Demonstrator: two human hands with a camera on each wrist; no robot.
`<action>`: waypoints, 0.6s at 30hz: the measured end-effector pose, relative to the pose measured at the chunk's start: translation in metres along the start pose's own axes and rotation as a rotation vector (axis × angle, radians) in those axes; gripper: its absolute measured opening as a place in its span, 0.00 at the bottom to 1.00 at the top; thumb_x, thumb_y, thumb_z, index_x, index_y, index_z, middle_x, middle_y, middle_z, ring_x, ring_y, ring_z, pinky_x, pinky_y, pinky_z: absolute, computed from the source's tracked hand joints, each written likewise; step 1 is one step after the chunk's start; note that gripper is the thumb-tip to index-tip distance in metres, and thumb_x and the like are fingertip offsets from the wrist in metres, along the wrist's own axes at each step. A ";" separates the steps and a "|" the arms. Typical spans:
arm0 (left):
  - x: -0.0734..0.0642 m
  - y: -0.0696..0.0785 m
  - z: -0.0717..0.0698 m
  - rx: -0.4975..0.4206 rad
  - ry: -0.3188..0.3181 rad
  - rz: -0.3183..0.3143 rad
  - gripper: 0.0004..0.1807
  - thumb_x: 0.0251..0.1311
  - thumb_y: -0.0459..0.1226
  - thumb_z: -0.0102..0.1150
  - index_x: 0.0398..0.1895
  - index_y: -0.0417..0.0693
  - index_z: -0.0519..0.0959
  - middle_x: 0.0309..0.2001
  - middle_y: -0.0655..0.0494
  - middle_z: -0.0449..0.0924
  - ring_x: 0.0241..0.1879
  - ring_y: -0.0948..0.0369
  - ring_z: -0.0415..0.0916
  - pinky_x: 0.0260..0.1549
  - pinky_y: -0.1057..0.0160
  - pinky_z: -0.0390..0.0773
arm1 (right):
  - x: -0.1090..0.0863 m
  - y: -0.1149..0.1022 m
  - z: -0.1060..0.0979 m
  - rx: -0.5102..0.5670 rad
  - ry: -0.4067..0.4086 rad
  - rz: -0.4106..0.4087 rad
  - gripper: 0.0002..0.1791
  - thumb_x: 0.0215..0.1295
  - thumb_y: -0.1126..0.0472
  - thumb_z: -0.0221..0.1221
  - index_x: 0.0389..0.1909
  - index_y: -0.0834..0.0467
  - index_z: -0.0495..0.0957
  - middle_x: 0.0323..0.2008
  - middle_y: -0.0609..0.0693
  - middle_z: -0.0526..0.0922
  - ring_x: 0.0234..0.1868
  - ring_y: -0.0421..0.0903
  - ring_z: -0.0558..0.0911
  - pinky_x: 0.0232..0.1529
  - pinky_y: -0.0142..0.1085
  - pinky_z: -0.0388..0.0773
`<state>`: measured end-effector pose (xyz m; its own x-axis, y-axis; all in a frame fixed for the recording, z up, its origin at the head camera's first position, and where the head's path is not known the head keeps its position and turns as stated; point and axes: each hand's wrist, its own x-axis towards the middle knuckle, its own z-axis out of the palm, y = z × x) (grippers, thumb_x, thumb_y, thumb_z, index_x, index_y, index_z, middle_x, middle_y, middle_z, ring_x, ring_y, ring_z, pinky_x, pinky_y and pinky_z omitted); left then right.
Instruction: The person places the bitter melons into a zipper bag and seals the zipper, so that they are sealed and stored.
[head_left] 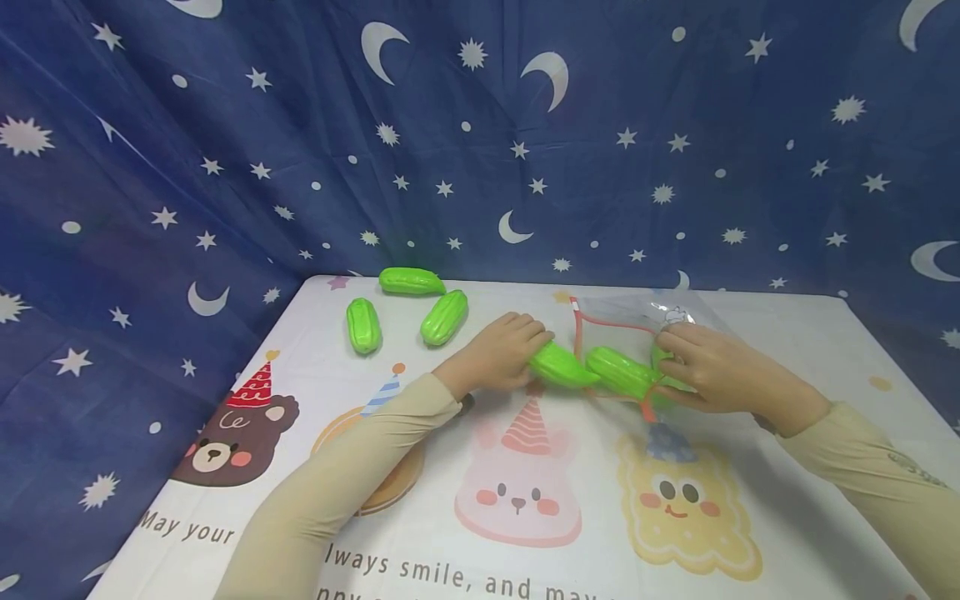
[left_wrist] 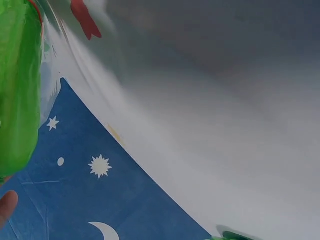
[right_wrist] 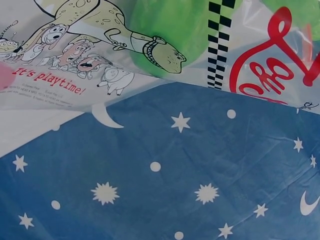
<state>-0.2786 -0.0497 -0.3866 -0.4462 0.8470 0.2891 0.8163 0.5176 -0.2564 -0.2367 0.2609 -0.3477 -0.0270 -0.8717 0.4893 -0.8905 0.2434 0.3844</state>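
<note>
My left hand (head_left: 504, 354) grips the rear end of a bright green, ridged toy cucumber (head_left: 561, 367), whose tip points right toward the bag's mouth. A second toy cucumber (head_left: 621, 372) lies just beyond it, at the mouth of a clear plastic bag (head_left: 615, 321) with orange-red edging. On the right, my right hand (head_left: 705, 367) pinches the bag near its side. More green shows through the bag beside those fingers. The right wrist view shows the bag's printed film (right_wrist: 75, 75) with green behind it. At the left wrist view's edge, a toy cucumber (left_wrist: 17, 95) looms large above a fingertip (left_wrist: 7, 205).
Three more toy cucumbers lie at the back left: one across the far edge (head_left: 411, 281), one upright in view (head_left: 363, 325), one slanted (head_left: 444, 317). A white tablecloth (head_left: 420, 550) with cartoon prints covers the table. Behind hangs a blue curtain (head_left: 450, 108) with moons and stars.
</note>
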 end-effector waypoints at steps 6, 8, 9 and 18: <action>0.006 0.004 -0.002 0.005 -0.015 0.000 0.27 0.48 0.43 0.58 0.54 0.44 0.73 0.48 0.54 0.77 0.50 0.57 0.72 0.54 0.60 0.71 | 0.001 0.000 0.000 -0.008 0.009 -0.011 0.22 0.70 0.51 0.44 0.18 0.57 0.70 0.27 0.51 0.68 0.27 0.46 0.65 0.28 0.35 0.65; 0.008 0.006 -0.001 0.003 -0.020 -0.001 0.27 0.48 0.42 0.57 0.55 0.44 0.73 0.48 0.54 0.77 0.50 0.57 0.72 0.54 0.60 0.71 | 0.001 0.000 0.000 -0.012 0.008 -0.012 0.22 0.70 0.51 0.44 0.17 0.57 0.69 0.27 0.51 0.68 0.27 0.46 0.65 0.28 0.35 0.65; 0.010 0.006 -0.001 0.001 -0.023 -0.001 0.27 0.47 0.42 0.57 0.55 0.44 0.73 0.48 0.54 0.77 0.50 0.57 0.72 0.55 0.61 0.71 | 0.001 0.000 0.001 -0.013 0.006 -0.012 0.23 0.70 0.50 0.43 0.17 0.57 0.69 0.27 0.51 0.68 0.28 0.46 0.65 0.28 0.35 0.65; 0.021 0.014 0.003 -0.026 -0.037 -0.012 0.26 0.44 0.37 0.54 0.53 0.46 0.73 0.45 0.56 0.76 0.47 0.59 0.72 0.51 0.62 0.71 | 0.005 -0.001 0.001 -0.011 0.001 -0.011 0.23 0.70 0.50 0.43 0.17 0.57 0.69 0.27 0.52 0.68 0.28 0.47 0.65 0.28 0.36 0.65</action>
<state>-0.2774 -0.0239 -0.3869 -0.4691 0.8449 0.2572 0.8200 0.5248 -0.2285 -0.2366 0.2560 -0.3466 -0.0165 -0.8739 0.4858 -0.8858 0.2381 0.3983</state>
